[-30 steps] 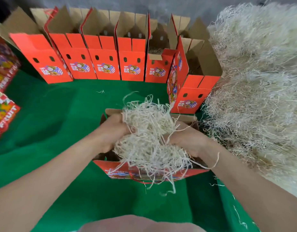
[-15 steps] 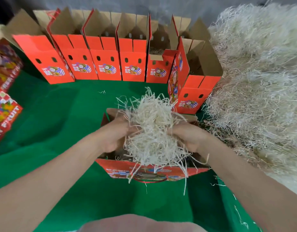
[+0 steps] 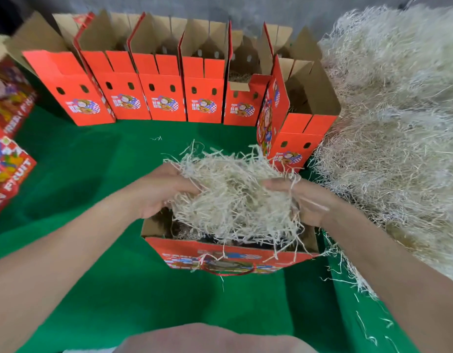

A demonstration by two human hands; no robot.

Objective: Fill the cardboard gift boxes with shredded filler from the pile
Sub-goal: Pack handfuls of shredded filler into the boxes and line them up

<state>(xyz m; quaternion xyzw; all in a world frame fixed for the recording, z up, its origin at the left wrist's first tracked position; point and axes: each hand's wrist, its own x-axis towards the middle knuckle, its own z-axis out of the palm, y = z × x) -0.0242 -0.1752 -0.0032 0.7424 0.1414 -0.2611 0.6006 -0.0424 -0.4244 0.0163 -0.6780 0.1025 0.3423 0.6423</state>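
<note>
**Drop lies straight down**

Heaped at right: big pale pile of shredded filler [image 3: 398, 123]. Sits directly beneath: open red cardboard gift box [image 3: 228, 253], long axis left-right. Hangs over its mouth: pale shredded clump [image 3: 233, 200], gripped between left hand [image 3: 156, 192] and right hand [image 3: 309, 202], fingers curled in.

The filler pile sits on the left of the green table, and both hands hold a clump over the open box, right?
No: the head view shows the filler pile on the right of the green table. The left hand and right hand do hold a clump over the open box.
</note>
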